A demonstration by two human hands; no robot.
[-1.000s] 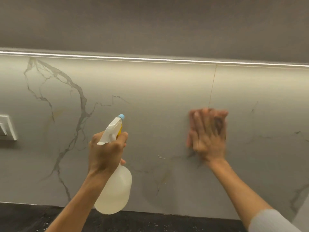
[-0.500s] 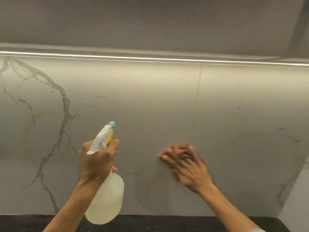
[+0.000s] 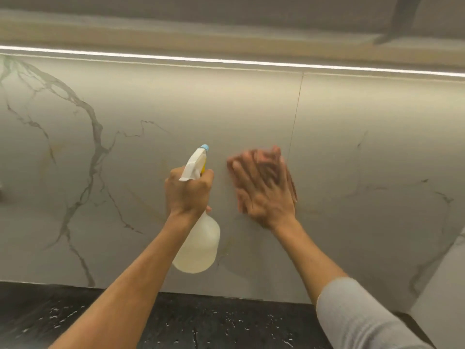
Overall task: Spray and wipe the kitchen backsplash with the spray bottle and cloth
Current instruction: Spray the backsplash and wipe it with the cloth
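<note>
Marble-look backsplash [image 3: 151,102] with grey veining is mid-wipe: right hand [image 3: 264,187] lies flat on it, fingers [image 3: 241,172] spread and pressing a reddish cloth [image 3: 292,187] to the wall just left of the vertical panel seam [image 3: 295,122]. Cloth is mostly hidden under the palm and motion-blurred, only edges show. Left hand [image 3: 187,192] is clenched round the neck of the spray bottle [image 3: 198,248], nozzle up and aimed at the wall, held just beside the wiping hand and clear of the dark speckled bench [image 3: 201,323]. Bottle is translucent, with pale liquid in its lower body; exact level hard to read. Step in hand looks like wiping, not spraying. Next move probably needs the cloth carried across the seam to the right-hand panel, or a fresh spray there first.
</note>
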